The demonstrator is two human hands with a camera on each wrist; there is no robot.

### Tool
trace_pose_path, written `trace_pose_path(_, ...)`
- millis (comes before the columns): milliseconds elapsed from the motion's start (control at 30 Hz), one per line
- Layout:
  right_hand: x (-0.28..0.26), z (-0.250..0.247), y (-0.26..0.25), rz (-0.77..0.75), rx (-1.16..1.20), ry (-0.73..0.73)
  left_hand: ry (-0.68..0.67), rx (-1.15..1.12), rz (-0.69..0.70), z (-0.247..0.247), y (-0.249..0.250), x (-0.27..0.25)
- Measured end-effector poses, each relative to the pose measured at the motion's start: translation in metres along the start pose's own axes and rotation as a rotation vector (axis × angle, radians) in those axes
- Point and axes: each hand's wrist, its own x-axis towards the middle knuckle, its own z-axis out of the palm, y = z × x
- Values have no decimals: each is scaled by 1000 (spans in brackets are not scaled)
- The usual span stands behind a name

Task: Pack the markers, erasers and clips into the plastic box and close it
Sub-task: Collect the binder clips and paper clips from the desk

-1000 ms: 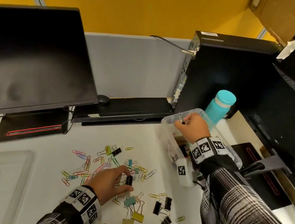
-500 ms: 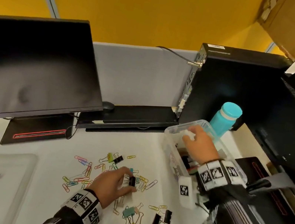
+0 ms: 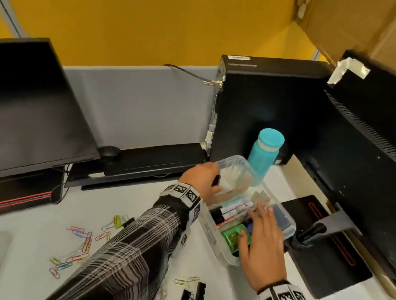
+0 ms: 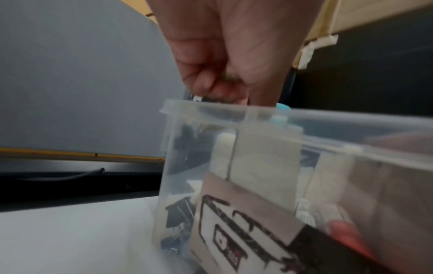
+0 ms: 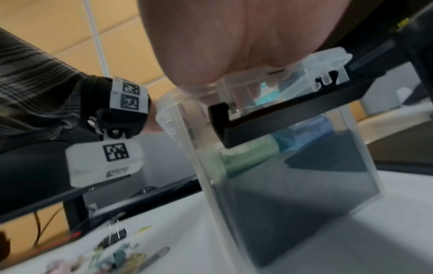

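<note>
The clear, lidless box sits right of centre in the head view on the white desk. Inside lie markers, a green item and black clips seen through its wall. The left hand pinches a black clip over the box's far corner. The right hand rests over its near end, fingers straight. Loose clips lie scattered at lower left.
</note>
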Motion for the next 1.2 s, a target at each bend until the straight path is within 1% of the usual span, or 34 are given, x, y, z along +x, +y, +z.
trace_pose_path(67,1,0,0,-8,3,11,-86,98,-19,6,0,10)
trace_pose_path(100,1,1,1,-9,1,8,-107,117,-22,8,0,13)
trace_pose_path(233,1,1,1,-24,9,-5,-143,204,7,12,-3,13)
trace_pose_path(300,0,0,1,-33,26,-12,-131,179,18,10,-2,4)
trace_pose_path(367,0,0,2,-35,40,-6,-55,103,38,6,-1,-10)
trace_pose_path(467,-8,-3,-1,-62,65,-5,175,-38,109,3,-2,-43)
trace_pose_path(500,-14,-5,-4,-119,72,25,238,-63,148,4,-3,-57)
trace_pose_path(567,-31,-9,-14,-323,58,124,284,-88,212,12,-8,-92)
trace_pose_path(600,-43,-9,-19,-445,49,160,261,-93,236,18,-12,-110)
trace_pose_path(633,-54,-6,-23,-561,49,151,203,-98,252,25,-16,-128)
trace_pose_path(667,-64,1,-25,-653,44,82,117,-103,256,33,-19,-145)
trace_pose_path(700,-73,8,-26,-700,25,-33,20,-105,262,44,-23,-158)
trace_pose_path(733,-80,18,-25,-696,-5,-166,-81,-96,276,56,-26,-169)
trace_pose_path(767,-87,28,-24,-657,-34,-286,-173,-68,296,68,-28,-178)
trace_pose_path(800,-92,38,-23,-602,-63,-370,-249,-25,315,79,-28,-183)
trace_pose_path(867,-97,54,-17,-483,-102,-493,-365,61,338,97,-30,-188)
trace_pose_path(900,-98,60,-14,-460,-145,-536,-400,99,334,103,-30,-188)
trace_pose_path(933,-99,63,-13,-458,-176,-557,-420,129,325,107,-30,-188)
trace_pose_path(1000,-102,69,-15,-471,-232,-580,-403,162,324,110,-30,-187)
trace_pose_path(1067,-104,73,-19,-490,-193,-515,-374,131,312,114,-32,-188)
trace_pose_path(1133,-106,69,-21,-435,-27,-505,-340,10,258,113,-37,-191)
trace_pose_path(1167,-107,65,-21,-354,102,-503,-309,-67,216,110,-41,-194)
trace_pose_path(1200,-105,60,-22,-228,280,-494,-290,-139,166,105,-47,-196)
